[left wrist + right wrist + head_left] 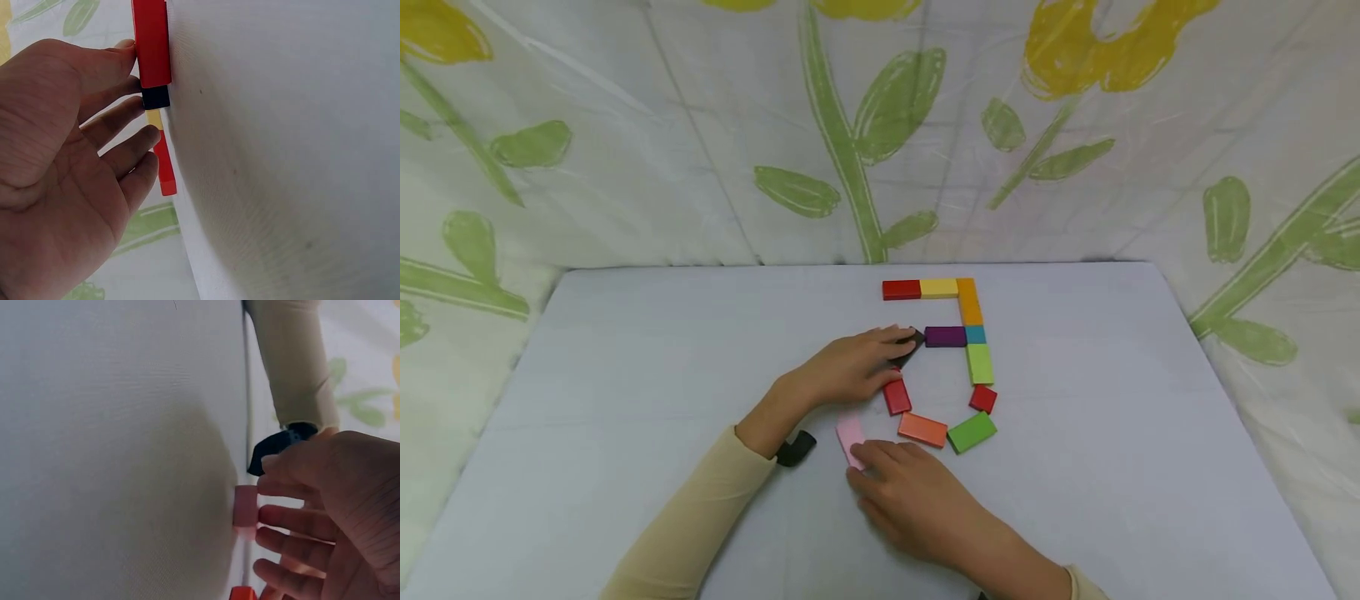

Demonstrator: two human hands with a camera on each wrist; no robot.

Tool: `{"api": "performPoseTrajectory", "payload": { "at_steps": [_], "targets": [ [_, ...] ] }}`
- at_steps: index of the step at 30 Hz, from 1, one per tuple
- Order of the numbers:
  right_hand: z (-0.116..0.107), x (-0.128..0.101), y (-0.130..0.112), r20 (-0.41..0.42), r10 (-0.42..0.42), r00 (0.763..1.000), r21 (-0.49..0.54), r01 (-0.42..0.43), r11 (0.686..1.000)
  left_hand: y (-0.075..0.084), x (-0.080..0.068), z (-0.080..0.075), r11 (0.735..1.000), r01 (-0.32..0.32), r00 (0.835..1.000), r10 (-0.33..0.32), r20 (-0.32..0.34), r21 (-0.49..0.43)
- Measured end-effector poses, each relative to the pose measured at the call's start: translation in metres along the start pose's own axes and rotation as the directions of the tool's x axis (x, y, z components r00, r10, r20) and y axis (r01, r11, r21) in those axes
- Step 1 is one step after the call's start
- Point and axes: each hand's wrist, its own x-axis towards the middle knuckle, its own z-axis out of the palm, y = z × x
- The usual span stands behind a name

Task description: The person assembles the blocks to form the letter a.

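My left hand (859, 367) reaches over a black block (907, 350), its fingers on that block. Its thumb touches the side of a red block (897, 397), which shows large in the left wrist view. Lower down, my right hand (917, 500) has its fingertips at the side of a pink block (850, 442); in the right wrist view the fingers are spread beside this block (245, 506). An orange-red block (922, 429) and a green block (972, 432) lie at angles right of the pink one.
A red block (901, 290), yellow block (939, 288) and orange block (970, 302) line the top of the figure. A purple block (945, 337), blue block (975, 334), lime block (980, 364) and small red block (982, 398) continue below. The white table (1112, 467) meets a flowered curtain (700, 167).
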Motion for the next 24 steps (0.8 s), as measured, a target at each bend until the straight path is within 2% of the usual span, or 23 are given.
{"api": "performPoseTrajectory", "payload": {
  "at_steps": [6, 15, 24],
  "targets": [
    [-0.002, 0.004, 0.006, -0.108, 0.03, 0.994, 0.046, -0.026, 0.999, 0.0, -0.001, -0.001, 1.0, 0.007, 1.0, -0.007, 0.005, -0.003],
    [0.003, 0.007, 0.01, 0.003, 0.046, 0.999, 0.054, -0.046, 0.997, -0.001, 0.0, 0.001, 1.0, -0.006, 1.0, 0.006, 0.004, 0.0],
    [-0.001, 0.005, 0.016, -0.044, 0.046, 0.998, 0.098, -0.041, 0.994, 0.0, 0.0, -0.001, 1.0, 0.003, 1.0, -0.003, 0.007, -0.009]
  ]
}}
